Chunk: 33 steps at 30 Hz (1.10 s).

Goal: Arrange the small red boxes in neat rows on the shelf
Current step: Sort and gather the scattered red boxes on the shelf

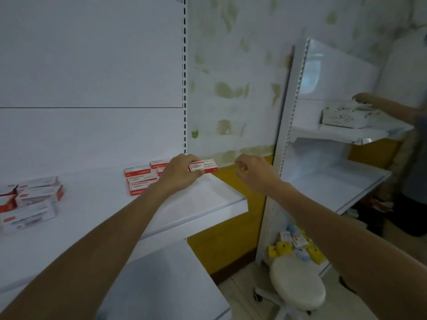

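As the left hand (180, 172) pinches a small red-and-white cardboard box (203, 166) by its left end, thumb at the near side and fingers curled round the far side, I see on my remote feed that the box sits over the back right corner of the white metal shelf (221, 195). I cannot tell whether it touches the surface or hangs just clear of it. Its long axis runs left to right, roughly parallel with the shelf's back panel. The right hand (253, 173) hovers just to the right of the box, apart from it and past the shelf's end, with its fingers loosely curled and nothing visible in them. The left hand has the box, and the right is near enough to steady the free end.

The small red boxes (141, 179) already set down lie to the left of the held one, behind the left wrist. They lie flat with their long sides also left to right, and the hand hides some of them. By my judgement the coming move turns on that: the box needs to travel left and down to line up beside them, and its axis already matches theirs.

Print on the held box's white label looks upside down to me and is too blurred to read. The labels on the others are no clearer. Farther left sit larger white-and-red cartons (34, 199), loosely heaped, with illegible lettering. At far right, another person's hand (362, 98) rests on a white perforated basket (342, 116) on a second shelving unit.
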{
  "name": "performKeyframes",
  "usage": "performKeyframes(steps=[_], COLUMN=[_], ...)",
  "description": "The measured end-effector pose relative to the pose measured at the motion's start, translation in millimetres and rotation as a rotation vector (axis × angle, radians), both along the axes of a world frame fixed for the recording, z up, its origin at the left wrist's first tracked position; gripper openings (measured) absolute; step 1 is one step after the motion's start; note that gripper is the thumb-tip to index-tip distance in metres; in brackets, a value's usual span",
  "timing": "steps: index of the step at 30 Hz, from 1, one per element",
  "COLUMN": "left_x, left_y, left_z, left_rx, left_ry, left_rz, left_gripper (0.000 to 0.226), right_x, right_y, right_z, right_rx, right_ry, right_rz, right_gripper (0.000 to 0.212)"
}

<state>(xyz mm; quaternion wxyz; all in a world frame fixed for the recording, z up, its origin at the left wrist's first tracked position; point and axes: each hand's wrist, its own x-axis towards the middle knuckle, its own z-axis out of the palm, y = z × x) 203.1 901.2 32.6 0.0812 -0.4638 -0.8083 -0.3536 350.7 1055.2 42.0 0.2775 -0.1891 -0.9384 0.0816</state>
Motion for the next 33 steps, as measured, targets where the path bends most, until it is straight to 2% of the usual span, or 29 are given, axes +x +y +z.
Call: performKeyframes(steps=[5, 8, 10, 13, 18, 25, 33], left_x=[-10, -25, -30, -30, -39, -57, -37], left_y=[8, 3, -1, -8, -46, -178, -404], left_z=[-6, -16, -23, -24, -6, 10, 21], left_rx=[-0.052, -0.268, -0.353, -0.286, -0.173, -0.130, -0.113], left_ry=[0.044, 0.128, 0.121, 0.106, 0.112, 0.117, 0.118], left_rz=[0.065, 0.159, 0.172, 0.168, 0.266, 0.476, 0.779], left_gripper=[0.036, 0.040, 0.042, 0.047, 0.040, 0.035, 0.031], right_x=[-10, -22, -31, -45, -80, -148, -204], right_y=[15, 14, 12, 6, -21, -125, -345], right_z=[-4, -9, -13, -15, -7, 15, 25], right_rx=[-0.032, -0.046, -0.049, -0.041, -0.040, -0.027, -0.065], right_ry=[-0.003, -0.013, -0.014, -0.029, -0.036, -0.016, 0.002], right_rz=[0.028, 0.058, 0.087, 0.127, 0.222, 0.437, 0.747], right_gripper=[0.030, 0.030, 0.030, 0.030, 0.030, 0.031, 0.033])
